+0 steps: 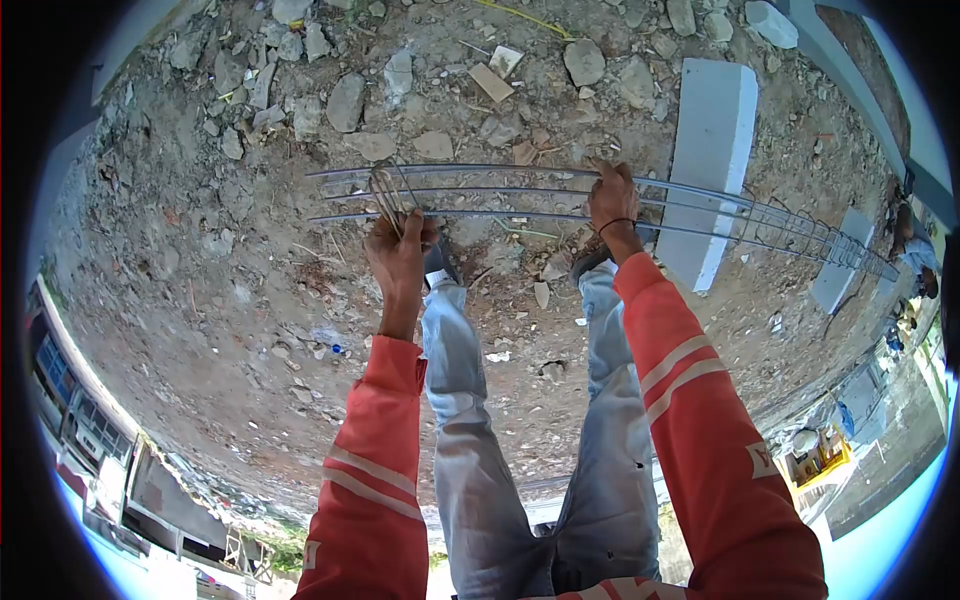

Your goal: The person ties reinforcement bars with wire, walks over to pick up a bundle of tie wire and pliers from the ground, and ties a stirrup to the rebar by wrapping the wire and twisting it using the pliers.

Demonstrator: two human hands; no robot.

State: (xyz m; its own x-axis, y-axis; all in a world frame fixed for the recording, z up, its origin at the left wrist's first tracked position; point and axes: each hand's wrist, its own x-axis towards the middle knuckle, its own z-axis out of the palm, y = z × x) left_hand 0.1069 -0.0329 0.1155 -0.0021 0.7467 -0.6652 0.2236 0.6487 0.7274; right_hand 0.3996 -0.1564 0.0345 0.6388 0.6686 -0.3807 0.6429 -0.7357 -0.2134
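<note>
Long thin steel rebars (510, 190) run side by side across the view above the ground. My left hand (400, 243) is closed around several bent wire stirrups (392, 188), near the left ends of the rebars. The stirrups stand around or across the bars; exactly how they sit is too fine to tell. Farther right, my right hand (612, 205) is closed on the rebars, its fingers reaching toward the upper bar. To the right the bars continue into a cage with more stirrups (800, 228) set along it.
A grey slab (708, 170) with a white edge lies under the bars, and another grey slab (843, 262) lies farther right. Another person (915, 245) is at the far right end of the cage. Rocks (345, 102) and rubble litter the dirt ground.
</note>
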